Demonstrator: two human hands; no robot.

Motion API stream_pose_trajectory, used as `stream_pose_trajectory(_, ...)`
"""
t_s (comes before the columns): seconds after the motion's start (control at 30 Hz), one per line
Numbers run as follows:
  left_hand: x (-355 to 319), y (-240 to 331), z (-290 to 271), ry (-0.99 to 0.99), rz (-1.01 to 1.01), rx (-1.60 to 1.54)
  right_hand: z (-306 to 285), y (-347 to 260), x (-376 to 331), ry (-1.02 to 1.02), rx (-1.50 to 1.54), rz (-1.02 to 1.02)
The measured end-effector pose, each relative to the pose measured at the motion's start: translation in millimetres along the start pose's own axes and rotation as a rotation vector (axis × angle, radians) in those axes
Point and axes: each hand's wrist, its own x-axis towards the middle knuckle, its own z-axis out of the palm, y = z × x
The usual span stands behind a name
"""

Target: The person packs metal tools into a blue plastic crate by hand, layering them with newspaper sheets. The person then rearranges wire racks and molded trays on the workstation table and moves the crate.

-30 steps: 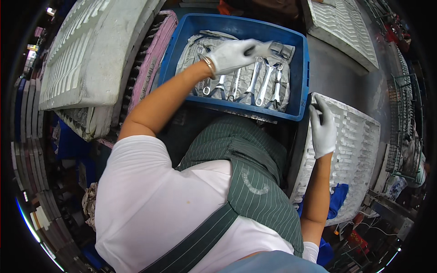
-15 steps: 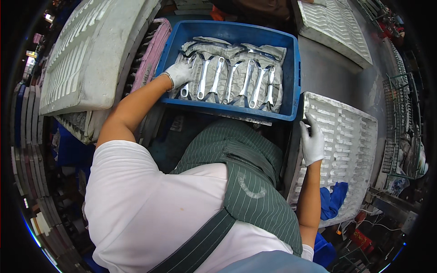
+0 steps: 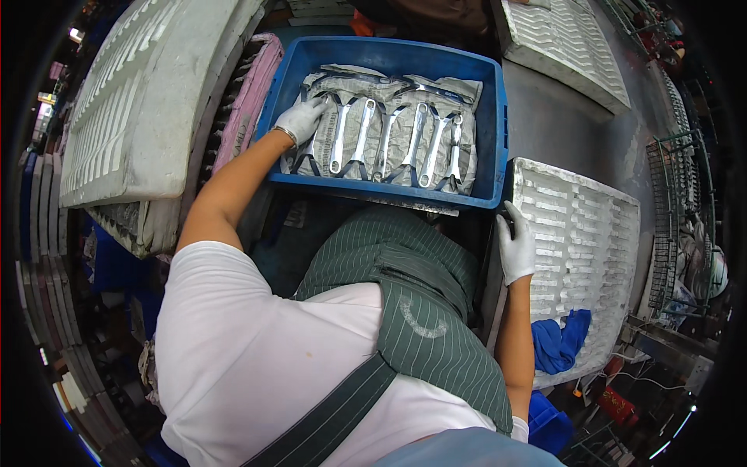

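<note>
My gloved left hand (image 3: 302,122) reaches into the left side of a blue plastic bin (image 3: 389,191), its fingers closed round the upper part of the leftmost wrench (image 3: 310,149). Several shiny wrenches (image 3: 362,136) lie side by side on crumpled grey paper (image 3: 471,144) in the bin, forked and holed ends alternating. Two more wrenches (image 3: 437,87) lie crosswise along the far side. Outside the bin, my gloved right hand (image 3: 517,251) is above the left edge of a white slotted tray (image 3: 576,175). Thumb and forefinger are apart, holding nothing.
White slotted foam trays (image 3: 159,93) lean at the left, beside a pink-edged one (image 3: 249,105). Another white tray (image 3: 572,47) lies on the grey table (image 3: 552,97) at the far right. A blue cloth (image 3: 562,341) rests on the near right tray. Wire racks (image 3: 677,218) stand farther right.
At the row's left end, the wrench by my left hand now shows a forked end toward me instead of a holed one. My left hand has shifted slightly; my right stays by the tray edge.
</note>
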Motion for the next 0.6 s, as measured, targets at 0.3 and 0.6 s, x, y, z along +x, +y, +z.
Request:
stream_pose_trajectory(0.3,43,27,20,0.062,-0.430,0.181,5,7,-3,0.011,-0.029,-0.028)
stream_pose_trajectory(0.6,81,12,54,-0.056,-0.237,0.100,3,-3,-5,0.082,-0.038,0.103)
